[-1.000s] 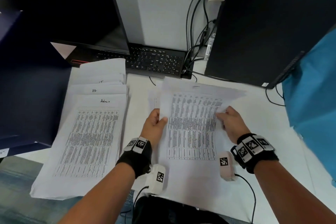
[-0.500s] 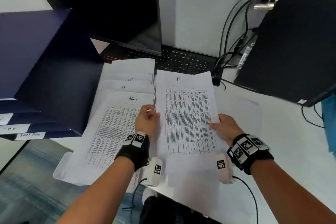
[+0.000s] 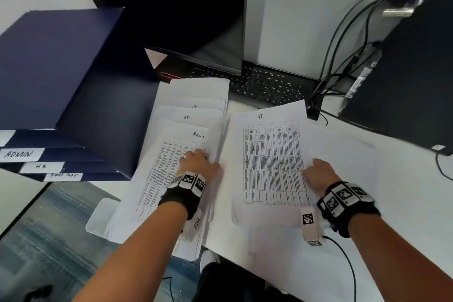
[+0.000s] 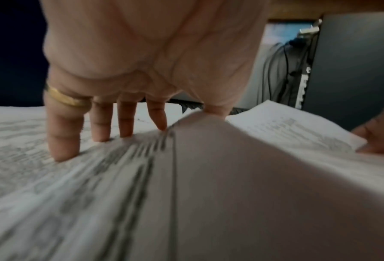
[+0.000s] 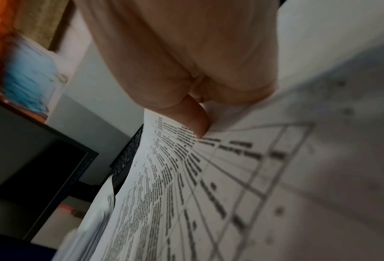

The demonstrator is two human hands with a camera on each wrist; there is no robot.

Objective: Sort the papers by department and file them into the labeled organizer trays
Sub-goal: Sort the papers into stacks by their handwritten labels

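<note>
Two hands worked the desk: the left hand (image 3: 199,163), fingers spread, steadied the fanned sorted stacks (image 3: 182,144); the right hand (image 3: 318,173) pinched an IT sheet (image 3: 270,162), seemingly bound for them.

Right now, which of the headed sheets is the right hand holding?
The sheet headed IT, lying apart to the right of the fanned stack. The right hand pinches its right edge; the left hand rests on the Admin sheet.

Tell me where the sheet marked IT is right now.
In the head view, the IT sheet lies right of the Admin-topped stack, before the keyboard, its right edge pinched by the right hand.
</note>
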